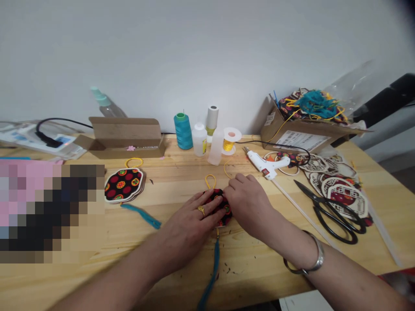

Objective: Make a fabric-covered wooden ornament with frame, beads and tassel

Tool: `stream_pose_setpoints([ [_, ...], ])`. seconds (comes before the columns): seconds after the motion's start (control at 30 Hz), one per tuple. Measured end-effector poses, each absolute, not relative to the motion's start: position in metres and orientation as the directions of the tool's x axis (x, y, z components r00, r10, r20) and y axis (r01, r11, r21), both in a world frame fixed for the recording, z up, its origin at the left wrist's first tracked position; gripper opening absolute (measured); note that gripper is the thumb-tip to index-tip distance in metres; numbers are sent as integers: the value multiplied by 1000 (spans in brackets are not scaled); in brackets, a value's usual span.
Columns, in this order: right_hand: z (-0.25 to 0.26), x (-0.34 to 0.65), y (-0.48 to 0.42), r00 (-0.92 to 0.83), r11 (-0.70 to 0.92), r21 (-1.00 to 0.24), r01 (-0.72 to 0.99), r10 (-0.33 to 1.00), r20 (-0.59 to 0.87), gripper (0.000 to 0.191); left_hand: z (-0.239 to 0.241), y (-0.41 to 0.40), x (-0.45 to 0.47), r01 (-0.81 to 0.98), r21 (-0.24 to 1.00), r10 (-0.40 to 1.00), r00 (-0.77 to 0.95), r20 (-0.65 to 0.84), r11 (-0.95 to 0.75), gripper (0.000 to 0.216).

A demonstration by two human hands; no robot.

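Observation:
A patterned fabric ornament (218, 195), black with red dots, lies on the wooden table, largely covered by my hands. It has a yellow cord loop (210, 181) at its top and a blue tassel (214, 263) at its bottom. My left hand (194, 220), with a gold ring, rests flat over it, fingers stretched out. At its right edge my right hand (248, 201) is closed, the fingers curled against the edge; its fingertips are hidden. To the left is a stack of similar ornaments (125, 185) with a yellow loop and blue tassel.
Behind stand an open cardboard box (129, 149), a blue thread cone (183, 131), white bottles (200, 140) and a yellow cord spool (231, 141). Rightward lie a glue gun (267, 164), black scissors (337, 211), loose ornament pieces (348, 196) and a filled carton (298, 134).

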State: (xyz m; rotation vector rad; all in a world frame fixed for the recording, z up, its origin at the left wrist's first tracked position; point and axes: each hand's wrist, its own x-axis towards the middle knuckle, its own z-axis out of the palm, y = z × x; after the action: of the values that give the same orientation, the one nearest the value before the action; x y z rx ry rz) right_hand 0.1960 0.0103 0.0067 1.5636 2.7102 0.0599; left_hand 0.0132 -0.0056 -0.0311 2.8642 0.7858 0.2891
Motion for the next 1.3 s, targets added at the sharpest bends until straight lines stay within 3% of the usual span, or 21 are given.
stream_pose_setpoints([
  [0.67,-9,206,14,-519,516,59,855,849,96,12,-33,-6,13,484,212,518,843,149,-849,58],
  [0.9,-5,222,25,-381,373,83,924,913,146,18,-36,-7,11,501,192,527,841,123,-844,60],
  [1.0,-2,226,27,-316,320,15,947,925,208,20,-35,-7,11,499,195,525,843,117,-844,60],
  [1.13,-6,219,24,-422,450,-137,882,885,196,19,-36,-7,11,493,213,525,840,135,-843,60],
  [1.3,-17,211,19,-524,553,-91,828,822,224,20,-35,-7,12,487,222,524,837,158,-845,61],
])
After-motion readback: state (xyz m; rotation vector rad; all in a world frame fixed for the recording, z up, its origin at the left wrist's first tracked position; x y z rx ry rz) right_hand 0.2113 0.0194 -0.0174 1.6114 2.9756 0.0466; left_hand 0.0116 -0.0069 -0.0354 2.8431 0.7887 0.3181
